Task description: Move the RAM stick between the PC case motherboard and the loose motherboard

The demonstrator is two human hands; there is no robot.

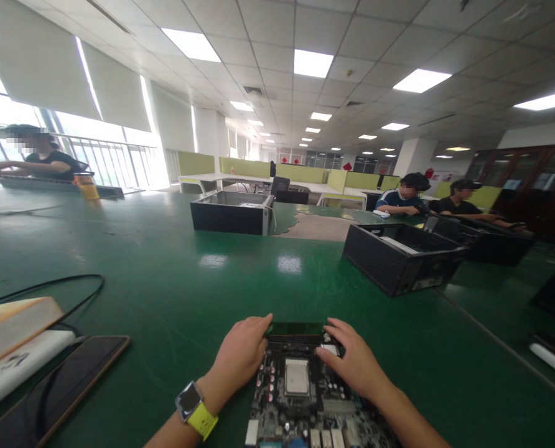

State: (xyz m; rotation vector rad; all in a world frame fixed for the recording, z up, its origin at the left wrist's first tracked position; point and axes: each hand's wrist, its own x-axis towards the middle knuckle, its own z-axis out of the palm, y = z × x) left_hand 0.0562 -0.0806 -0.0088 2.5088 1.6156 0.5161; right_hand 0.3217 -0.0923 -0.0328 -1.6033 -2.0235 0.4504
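A motherboard (277, 386) lies flat on the green table in front of me, its lower part cut off by the picture's bottom edge. Near the board's middle sits a square silver processor (297, 377). My left hand (241, 350), with a watch on its wrist, grips the far left corner, fingertips curled at the edge. At the far right corner, my right hand (352, 358) holds the board, thumb over a white connector (330, 350) and fingers along the far edge. The undersides of both grips are hidden.
A black computer case (231, 214) stands ahead, with another case (401, 258) to the right. At left lie a phone (67, 389), a white box (30, 361) and a black cable (95, 286). Co-workers sit at the far left and far right.
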